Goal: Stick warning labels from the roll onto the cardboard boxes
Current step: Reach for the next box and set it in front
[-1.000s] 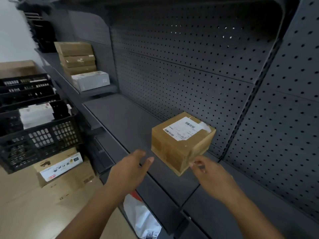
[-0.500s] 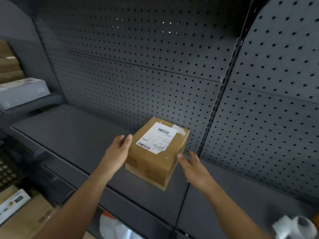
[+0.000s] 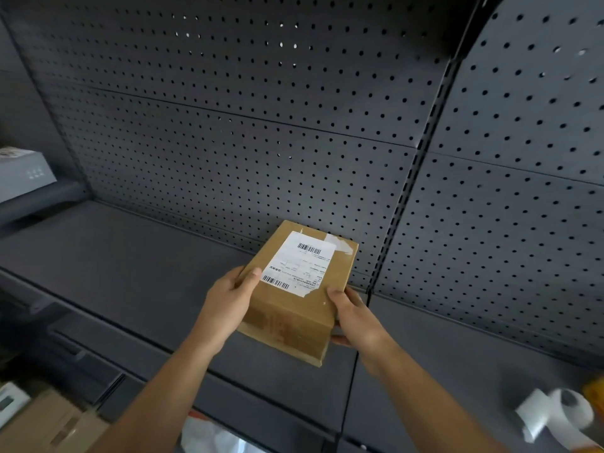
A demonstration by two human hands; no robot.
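Head view: tan, barcode-labelled cardboard box (image 3: 294, 318)

Left hand (image 3: 228, 300), right hand (image 3: 354, 318), forearms (image 3: 170, 387): bare.

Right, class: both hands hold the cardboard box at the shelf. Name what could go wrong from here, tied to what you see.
1. The left hand and right hand grip the cardboard box only at its near half, so it might tip or slip.
2. The shipping label fills much of the top; a warning label could cover its barcodes.
3. The label roll lies loose at the lower right, where an elbow might knock it.
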